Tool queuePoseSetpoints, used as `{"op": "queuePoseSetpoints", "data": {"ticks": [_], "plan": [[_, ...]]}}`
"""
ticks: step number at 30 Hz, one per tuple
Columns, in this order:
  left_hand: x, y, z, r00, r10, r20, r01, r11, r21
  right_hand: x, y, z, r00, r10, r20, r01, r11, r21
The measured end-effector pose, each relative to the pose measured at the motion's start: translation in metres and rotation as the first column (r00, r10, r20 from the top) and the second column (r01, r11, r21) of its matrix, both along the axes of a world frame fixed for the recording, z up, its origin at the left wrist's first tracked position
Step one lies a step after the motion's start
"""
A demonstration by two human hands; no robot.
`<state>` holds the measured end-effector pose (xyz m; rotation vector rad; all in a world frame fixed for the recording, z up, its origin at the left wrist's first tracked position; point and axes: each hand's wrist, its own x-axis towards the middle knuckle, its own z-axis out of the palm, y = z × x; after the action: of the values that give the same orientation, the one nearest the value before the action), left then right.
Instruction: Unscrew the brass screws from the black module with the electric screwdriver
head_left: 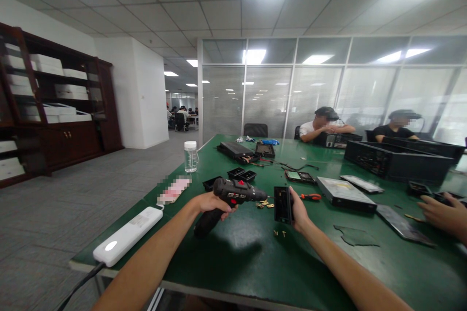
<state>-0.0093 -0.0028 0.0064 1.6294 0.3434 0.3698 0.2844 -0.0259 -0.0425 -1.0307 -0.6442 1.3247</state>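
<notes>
My left hand (215, 202) is wrapped round the grip of a black cordless drill (237, 191), whose chuck points right. In my right hand (299, 210) a small black open plastic box (281, 204) stands on edge, its hollow side toward the drill. The bit's tip is close to the box; whether they touch I cannot tell. Brass-coloured metal pieces (269, 205) lie on the table behind the drill's nose. Two brass screws (283, 234) rest just below the box. More black plastic boxes (241, 174) sit behind the drill.
On the green table (233, 262) are a white power strip (127, 235), a phone (175, 189), a clear bottle (190, 158), an orange screwdriver (311, 197), a silver drive (345, 195) and black computer cases (397, 160). Another person's hand (443, 214) works at right; two people sit opposite.
</notes>
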Motion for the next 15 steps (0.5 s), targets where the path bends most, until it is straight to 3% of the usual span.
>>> {"op": "queuePoseSetpoints", "data": {"ticks": [15], "plan": [[0.0001, -0.0008, 0.0006, 1.000, 0.004, -0.004, -0.004, 1.000, 0.007, 0.0002, -0.0007, -0.0002, 1.000, 0.017, -0.016, -0.017, 1.000, 0.003]]}}
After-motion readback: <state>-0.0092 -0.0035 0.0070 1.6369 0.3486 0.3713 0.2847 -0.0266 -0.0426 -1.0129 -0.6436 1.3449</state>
